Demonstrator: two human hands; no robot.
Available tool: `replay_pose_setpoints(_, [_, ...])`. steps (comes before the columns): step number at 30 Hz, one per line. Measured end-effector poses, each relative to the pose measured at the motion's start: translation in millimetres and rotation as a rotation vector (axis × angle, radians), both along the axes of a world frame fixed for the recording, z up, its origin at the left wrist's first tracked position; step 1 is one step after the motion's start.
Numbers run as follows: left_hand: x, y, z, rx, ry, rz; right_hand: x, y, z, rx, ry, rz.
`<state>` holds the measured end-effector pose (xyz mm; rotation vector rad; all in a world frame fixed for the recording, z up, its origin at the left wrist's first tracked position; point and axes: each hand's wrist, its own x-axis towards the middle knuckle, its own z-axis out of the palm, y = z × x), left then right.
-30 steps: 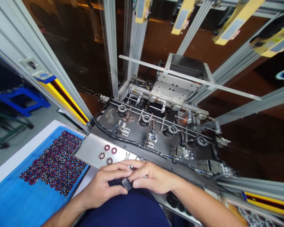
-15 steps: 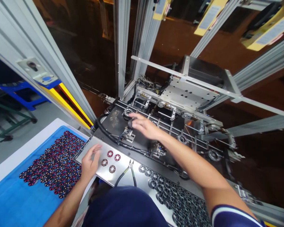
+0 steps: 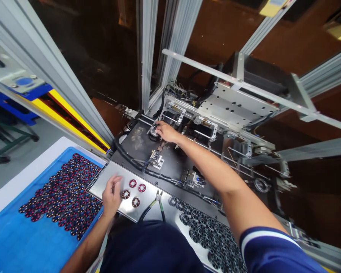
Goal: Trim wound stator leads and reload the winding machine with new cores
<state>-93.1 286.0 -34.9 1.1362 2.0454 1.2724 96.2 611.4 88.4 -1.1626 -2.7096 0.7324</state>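
Right hand (image 3: pixel 165 132) reaches deep into the machine, fingers (image 3: pixel 158 129) closed around the round metal fixture (image 3: pixel 153 132) at the far left of the black base plate (image 3: pixel 136 142); what lies under them cannot be told. Left hand (image 3: pixel 111 193) rests flat on the steel plate (image 3: pixel 102 181), fingers released, just beside four red wound cores (image 3: pixel 133 190). Pliers (image 3: pixel 156 203) lie near. Blue tray (image 3: pixel 14 239) of cores on the tabletop at left.
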Motion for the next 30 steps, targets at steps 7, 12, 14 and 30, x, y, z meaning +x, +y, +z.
replay_pose_setpoints(7, [1,1,1.3,-0.017,0.024,0.006,-18,-1,8.2,-0.004,-0.175,-0.090])
replay_pose_setpoints(12, [1,1,3.5,-0.033,0.033,0.003,-27,-5,5.8,-0.024,-0.271,-0.147])
replay_pose_setpoints(14, [1,1,4.2,-0.037,0.036,0.008,-27,-4,3.8,-0.031,-0.294,-0.149])
replay_pose_setpoints(30, [2,2,4.7,-0.024,0.041,0.018,19,-47,13.2,0.199,-0.242,0.129])
